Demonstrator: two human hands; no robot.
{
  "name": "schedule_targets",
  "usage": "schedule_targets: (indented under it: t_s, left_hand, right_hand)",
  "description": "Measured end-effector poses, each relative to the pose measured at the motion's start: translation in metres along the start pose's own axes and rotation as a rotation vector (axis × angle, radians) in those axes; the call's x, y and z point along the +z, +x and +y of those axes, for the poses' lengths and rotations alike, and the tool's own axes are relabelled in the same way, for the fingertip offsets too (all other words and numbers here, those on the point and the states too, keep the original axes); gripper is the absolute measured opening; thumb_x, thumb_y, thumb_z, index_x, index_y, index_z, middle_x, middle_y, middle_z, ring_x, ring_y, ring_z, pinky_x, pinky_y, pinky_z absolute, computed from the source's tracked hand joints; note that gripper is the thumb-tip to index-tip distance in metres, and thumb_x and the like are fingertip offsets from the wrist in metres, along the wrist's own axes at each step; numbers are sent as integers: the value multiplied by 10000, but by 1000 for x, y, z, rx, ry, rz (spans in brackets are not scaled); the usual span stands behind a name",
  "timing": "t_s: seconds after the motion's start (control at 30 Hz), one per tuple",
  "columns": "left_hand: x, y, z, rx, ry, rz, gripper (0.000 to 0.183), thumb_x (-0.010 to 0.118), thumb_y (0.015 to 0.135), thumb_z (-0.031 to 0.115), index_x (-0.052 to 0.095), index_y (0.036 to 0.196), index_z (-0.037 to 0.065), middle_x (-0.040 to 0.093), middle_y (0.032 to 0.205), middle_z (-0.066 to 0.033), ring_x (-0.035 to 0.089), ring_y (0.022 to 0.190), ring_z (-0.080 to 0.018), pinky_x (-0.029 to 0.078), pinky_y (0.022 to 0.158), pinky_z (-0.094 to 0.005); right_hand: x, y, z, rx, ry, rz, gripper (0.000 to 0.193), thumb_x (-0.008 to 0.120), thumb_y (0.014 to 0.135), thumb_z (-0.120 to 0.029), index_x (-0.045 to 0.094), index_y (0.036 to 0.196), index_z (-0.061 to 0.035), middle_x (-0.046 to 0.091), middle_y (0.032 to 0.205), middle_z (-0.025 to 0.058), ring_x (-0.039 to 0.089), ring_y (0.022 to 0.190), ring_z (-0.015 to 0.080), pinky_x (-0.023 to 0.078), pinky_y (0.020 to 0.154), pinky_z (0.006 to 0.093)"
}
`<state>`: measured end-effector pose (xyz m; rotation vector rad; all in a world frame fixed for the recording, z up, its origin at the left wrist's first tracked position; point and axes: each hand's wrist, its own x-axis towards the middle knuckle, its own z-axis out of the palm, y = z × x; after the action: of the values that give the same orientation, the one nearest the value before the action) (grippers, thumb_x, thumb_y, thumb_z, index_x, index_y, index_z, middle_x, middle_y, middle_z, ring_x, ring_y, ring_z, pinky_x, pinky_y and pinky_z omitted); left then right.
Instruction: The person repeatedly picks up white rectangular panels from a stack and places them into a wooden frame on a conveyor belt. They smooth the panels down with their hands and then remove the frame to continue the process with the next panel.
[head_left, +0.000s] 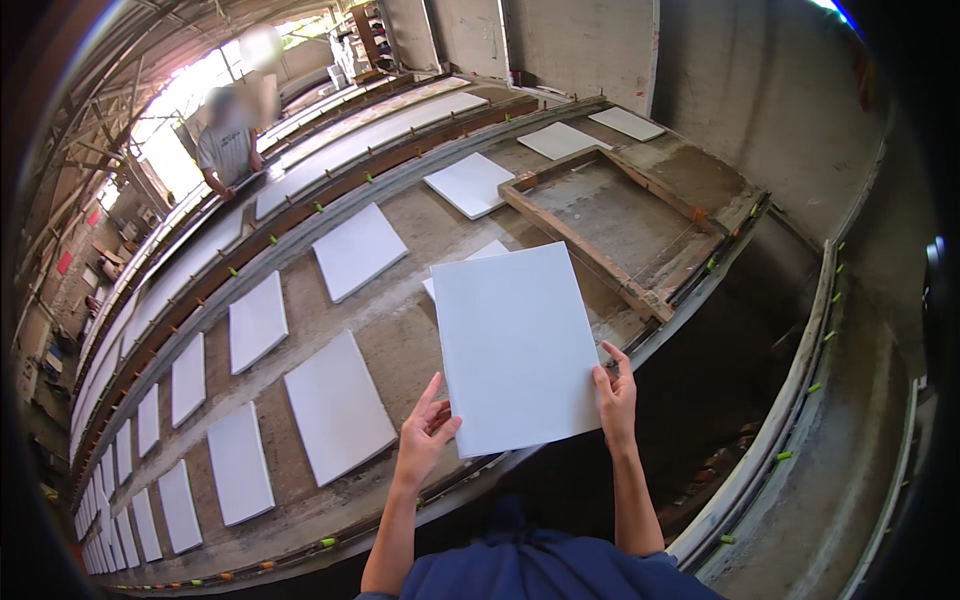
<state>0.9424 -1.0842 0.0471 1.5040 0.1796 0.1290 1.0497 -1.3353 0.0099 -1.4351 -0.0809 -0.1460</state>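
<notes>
I hold a blank white rectangular sheet (515, 350) between both hands, out in front of my body above the near edge of the long table. Whether it is one sheet or a thin stack, I cannot tell. My left hand (426, 440) grips its lower left edge, with thumb in front and fingers partly spread. On the opposite edge, my right hand (617, 395) holds with its thumb at the side and fingers reaching up. Behind the held sheet, another white sheet (492, 252) on the table is mostly hidden. Flat on the table to the left lies a larger-looking white sheet (340, 408).
Several white sheets lie in rows along the stained table (410, 355). A wooden frame (590, 250) rests near its right end. Beyond a rail stands another long table with white pieces (370, 140) and a person (228, 145). A curved rail with green clips (800, 400) runs at right.
</notes>
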Motion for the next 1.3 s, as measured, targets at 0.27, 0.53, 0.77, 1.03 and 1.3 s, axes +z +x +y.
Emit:
schedule_targets:
  t_s: [0.27,0.53,0.77,1.03,1.3]
  left_hand:
    - [24,44,-22,28,-33,65,642,673,841,42,359,1400,1,593,1203,-160,570,1089,-167,438,965,-301]
    - [64,72,-18,-58,-157,157,569,614,858,-29,383,1378,-18,560,1256,-161,554,1132,-183,434,977,-293]
    - [154,152,-7,-62,-144,191,585,622,860,-12,367,1386,-25,567,1249,-156,561,1103,-167,435,967,-289]
    - [276,251,5,12,-6,232,579,624,874,35,369,1392,-11,592,1223,-150,564,1087,-146,439,950,-282]
    - [312,272,-12,49,42,273,475,622,884,107,469,1322,10,604,1180,-134,586,1034,-153,465,916,-295]
  right_hand:
    - [-10,55,-24,37,-50,-57,370,509,940,-108,449,1297,-35,618,789,-13,473,598,7,355,517,164]
    - [-35,133,-10,81,-84,-264,426,459,979,-164,402,1383,-40,587,872,-17,430,660,3,354,593,154]
    - [-95,253,-23,70,-46,-463,473,476,968,-144,351,1402,-3,600,1096,82,535,960,86,418,846,226]
    - [-178,382,-31,193,-49,-469,571,521,930,-142,275,1434,-37,572,1097,156,550,990,174,418,898,302]
    - [-183,436,2,104,-210,-459,497,573,900,-146,430,1372,-86,583,983,102,559,834,135,460,744,273]
